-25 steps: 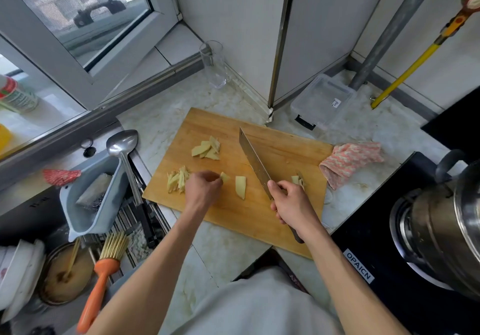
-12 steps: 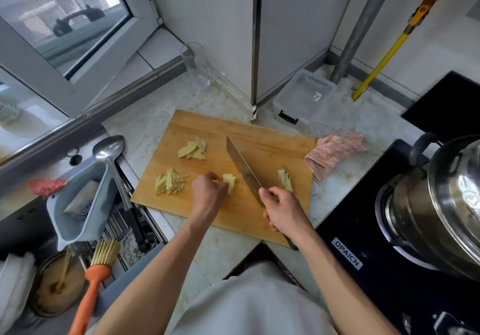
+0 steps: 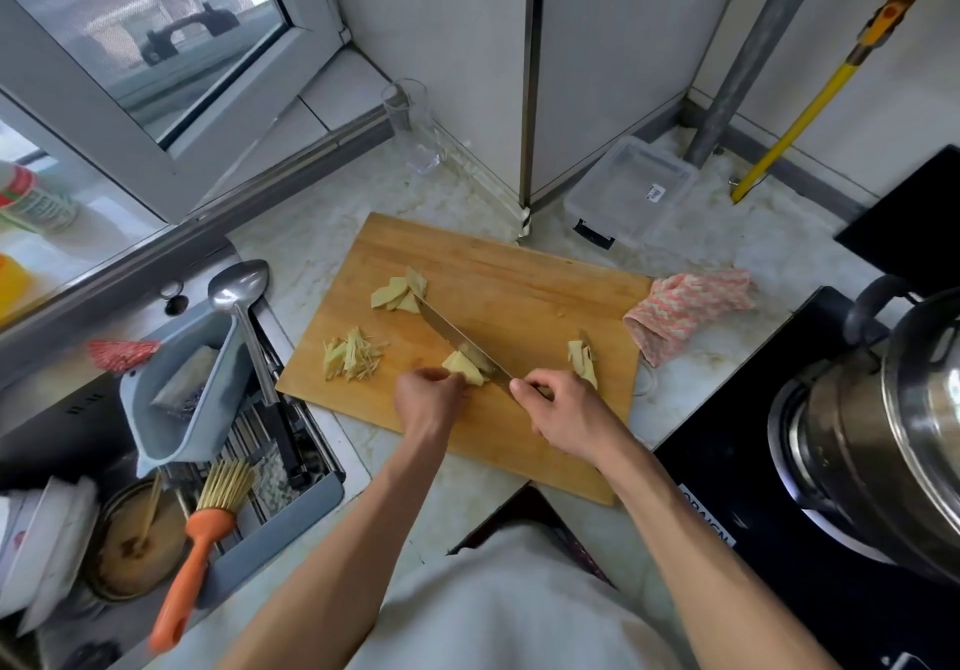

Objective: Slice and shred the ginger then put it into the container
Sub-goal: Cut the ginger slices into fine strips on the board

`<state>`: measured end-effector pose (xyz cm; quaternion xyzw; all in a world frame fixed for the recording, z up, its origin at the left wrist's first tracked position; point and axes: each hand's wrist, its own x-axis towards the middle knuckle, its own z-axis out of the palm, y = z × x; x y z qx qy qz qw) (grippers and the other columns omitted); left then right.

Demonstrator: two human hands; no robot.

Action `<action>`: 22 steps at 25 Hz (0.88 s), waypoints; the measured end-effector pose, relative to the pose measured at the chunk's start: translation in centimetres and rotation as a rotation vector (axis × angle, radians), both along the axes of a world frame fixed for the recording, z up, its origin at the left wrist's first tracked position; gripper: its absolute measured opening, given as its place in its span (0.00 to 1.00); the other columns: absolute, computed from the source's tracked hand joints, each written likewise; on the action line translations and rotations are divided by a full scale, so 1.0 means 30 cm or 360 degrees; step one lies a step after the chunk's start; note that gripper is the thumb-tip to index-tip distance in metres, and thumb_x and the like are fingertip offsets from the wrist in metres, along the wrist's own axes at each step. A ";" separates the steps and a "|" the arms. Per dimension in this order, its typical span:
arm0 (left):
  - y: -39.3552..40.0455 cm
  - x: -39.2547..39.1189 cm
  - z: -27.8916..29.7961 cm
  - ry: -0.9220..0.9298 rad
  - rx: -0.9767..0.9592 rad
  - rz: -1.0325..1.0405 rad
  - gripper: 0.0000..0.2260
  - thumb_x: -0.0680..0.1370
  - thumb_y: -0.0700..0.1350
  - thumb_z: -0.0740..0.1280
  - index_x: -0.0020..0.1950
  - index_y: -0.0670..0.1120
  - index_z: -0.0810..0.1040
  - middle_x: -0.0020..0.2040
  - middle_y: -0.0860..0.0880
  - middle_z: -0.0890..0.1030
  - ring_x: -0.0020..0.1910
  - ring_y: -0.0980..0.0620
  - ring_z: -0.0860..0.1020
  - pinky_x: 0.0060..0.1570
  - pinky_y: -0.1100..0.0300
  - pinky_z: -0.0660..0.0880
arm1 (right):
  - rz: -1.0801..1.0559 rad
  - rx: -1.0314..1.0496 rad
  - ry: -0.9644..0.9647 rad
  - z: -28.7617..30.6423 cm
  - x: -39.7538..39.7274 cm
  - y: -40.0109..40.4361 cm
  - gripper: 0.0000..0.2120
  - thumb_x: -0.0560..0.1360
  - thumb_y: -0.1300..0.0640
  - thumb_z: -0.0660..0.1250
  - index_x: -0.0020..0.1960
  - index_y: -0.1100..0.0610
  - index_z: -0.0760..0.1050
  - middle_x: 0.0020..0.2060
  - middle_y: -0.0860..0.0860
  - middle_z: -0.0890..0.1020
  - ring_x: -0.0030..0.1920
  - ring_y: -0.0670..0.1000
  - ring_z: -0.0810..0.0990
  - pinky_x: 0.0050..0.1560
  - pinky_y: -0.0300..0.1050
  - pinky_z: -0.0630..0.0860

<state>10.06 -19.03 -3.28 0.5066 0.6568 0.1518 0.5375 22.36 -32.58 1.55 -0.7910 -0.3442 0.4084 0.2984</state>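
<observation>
Head view: rectangular wooden cutting board (image 3: pixel 519 274) on pale marble counter. Left hand (image 3: pixel 428 399) curls fingertips on stacked pale ginger slices (image 3: pixel 464 367) near the board's front edge; right hand (image 3: pixel 563 412) grips the steel kitchen knife (image 3: pixel 457 339), blade against the stack. Thin ginger shreds (image 3: pixel 353 357) lie at the left edge, uncut slices (image 3: pixel 400 294) behind them, a ginger chunk (image 3: pixel 583 363) by the right edge. Clear plastic container (image 3: pixel 631 188) beyond the far right corner looks empty. Shredding partly done; transfer not begun.
</observation>
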 end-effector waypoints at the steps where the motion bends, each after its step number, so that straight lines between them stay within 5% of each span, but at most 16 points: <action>1: -0.013 -0.010 0.003 -0.0038 0.0002 0.0041 0.03 0.73 0.40 0.74 0.45 0.43 0.82 0.34 0.46 0.85 0.39 0.47 0.85 0.49 0.48 0.82 | 0.0020 0.0010 -0.0018 0.001 0.011 0.001 0.18 0.82 0.43 0.59 0.48 0.55 0.79 0.36 0.58 0.82 0.31 0.50 0.76 0.33 0.45 0.71; 5: -0.035 -0.071 0.055 0.0272 0.0499 -0.0483 0.12 0.78 0.41 0.70 0.61 0.44 0.80 0.51 0.49 0.83 0.48 0.50 0.81 0.48 0.57 0.78 | 0.0000 0.0083 -0.0084 -0.009 0.016 -0.008 0.18 0.83 0.44 0.59 0.45 0.56 0.78 0.35 0.59 0.81 0.31 0.51 0.76 0.33 0.49 0.73; 10: 0.055 -0.112 0.007 0.0427 0.1470 -0.1563 0.14 0.78 0.38 0.70 0.63 0.46 0.82 0.61 0.44 0.80 0.54 0.43 0.80 0.47 0.50 0.81 | 0.0093 0.0073 -0.0204 -0.021 -0.004 0.010 0.18 0.82 0.42 0.59 0.51 0.54 0.79 0.39 0.53 0.83 0.38 0.54 0.82 0.39 0.53 0.78; 16: 0.083 -0.136 -0.065 0.0288 0.1594 -0.1590 0.08 0.76 0.36 0.71 0.54 0.42 0.84 0.53 0.43 0.82 0.46 0.40 0.81 0.36 0.50 0.80 | 0.0066 -0.0002 -0.0263 -0.013 -0.061 0.022 0.17 0.80 0.40 0.59 0.54 0.49 0.80 0.39 0.51 0.84 0.39 0.53 0.82 0.41 0.53 0.79; 22: 0.152 -0.130 -0.063 0.0216 0.1828 -0.1836 0.09 0.76 0.37 0.72 0.56 0.43 0.83 0.54 0.44 0.84 0.48 0.43 0.83 0.31 0.52 0.82 | -0.0110 0.0072 -0.0048 -0.007 -0.040 0.024 0.15 0.82 0.46 0.61 0.40 0.49 0.76 0.25 0.43 0.75 0.27 0.44 0.71 0.36 0.45 0.70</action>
